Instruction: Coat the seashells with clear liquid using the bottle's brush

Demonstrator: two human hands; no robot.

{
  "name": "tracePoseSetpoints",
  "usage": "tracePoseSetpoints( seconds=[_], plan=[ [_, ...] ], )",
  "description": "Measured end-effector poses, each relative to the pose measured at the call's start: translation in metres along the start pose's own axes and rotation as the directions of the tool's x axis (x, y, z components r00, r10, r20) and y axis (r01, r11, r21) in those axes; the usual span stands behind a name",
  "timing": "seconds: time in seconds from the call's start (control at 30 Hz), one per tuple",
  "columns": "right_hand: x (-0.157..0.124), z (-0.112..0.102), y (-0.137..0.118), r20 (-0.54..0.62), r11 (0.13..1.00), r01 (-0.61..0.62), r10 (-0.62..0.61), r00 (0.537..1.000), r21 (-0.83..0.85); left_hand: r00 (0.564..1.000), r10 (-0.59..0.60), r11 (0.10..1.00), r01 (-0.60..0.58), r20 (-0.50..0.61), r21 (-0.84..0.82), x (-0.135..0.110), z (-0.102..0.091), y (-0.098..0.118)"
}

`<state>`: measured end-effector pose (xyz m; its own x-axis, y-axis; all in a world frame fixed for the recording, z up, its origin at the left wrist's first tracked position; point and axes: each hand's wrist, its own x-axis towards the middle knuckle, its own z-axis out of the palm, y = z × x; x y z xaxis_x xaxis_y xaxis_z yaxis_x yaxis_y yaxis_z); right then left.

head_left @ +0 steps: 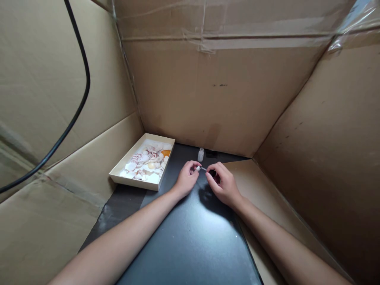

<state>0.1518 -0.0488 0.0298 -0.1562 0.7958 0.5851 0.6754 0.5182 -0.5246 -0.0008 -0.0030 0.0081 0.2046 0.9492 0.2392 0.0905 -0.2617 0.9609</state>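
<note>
left hand (186,179) pinches small white rounded piece (198,168) near far edge of black sheet (190,237) | right hand (225,185) grips black-capped thin brush (211,172), tip touching the piece | small clear plastic bottle (201,154) just behind | cream rectangular tray (133,182) of shells at far-left corner

At the far left of the mat (184,237), a tray (135,183) with shells (147,162) in it; right of the tray, near the back cardboard wall (208,99), a small bottle (201,154) upright; just before the bottle, left hand (186,179) and right hand (225,185) side by side, a thin stick (203,169) pinched between their fingertips; across the left wall, a cable (84,99).
</note>
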Motion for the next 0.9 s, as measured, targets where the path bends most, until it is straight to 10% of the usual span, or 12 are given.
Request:
tracePoseSetpoints(
  seconds=[0.9],
  plan=[
    [0.0001, 0.0010, 0.0015, -0.013, 0.997, -0.046, 0.045, 0.999, -0.065, 0.996, -0.085, 0.994, 0.084, -0.016, -0.065, 0.0014, 0.0024, -0.0049]
  ],
)
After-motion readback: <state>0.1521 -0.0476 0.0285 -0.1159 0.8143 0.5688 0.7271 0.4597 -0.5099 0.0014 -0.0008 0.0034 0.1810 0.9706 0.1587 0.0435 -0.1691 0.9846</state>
